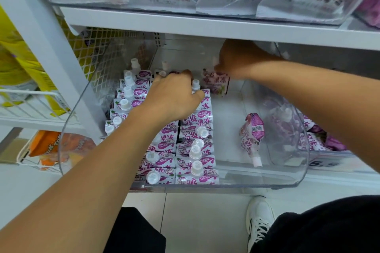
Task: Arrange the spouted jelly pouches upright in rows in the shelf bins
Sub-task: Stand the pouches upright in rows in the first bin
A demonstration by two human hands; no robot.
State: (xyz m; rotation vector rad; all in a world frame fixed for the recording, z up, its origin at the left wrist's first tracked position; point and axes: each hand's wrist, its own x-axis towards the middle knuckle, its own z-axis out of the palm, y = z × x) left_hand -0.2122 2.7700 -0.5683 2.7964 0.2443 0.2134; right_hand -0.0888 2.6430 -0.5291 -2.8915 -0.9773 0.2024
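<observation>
A clear plastic shelf bin (226,185) holds purple-and-white spouted jelly pouches (195,162) standing upright in three rows along its left side. My left hand (172,98) rests on top of the pouches in the back of the right-hand row, fingers curled on their tops. My right hand (238,59) reaches to the back of the bin and grips the top of one upright pouch (216,84), which stands apart from the rows. Another pouch (251,135) lies loose on the bin floor at the right, spout toward the front.
A second clear bin (320,141) at the right holds more purple pouches in a heap. The shelf above (205,24) carries white snack bags and hangs low over my right hand. A white upright post (51,57) and wire baskets stand at the left. My shoe (259,217) is below.
</observation>
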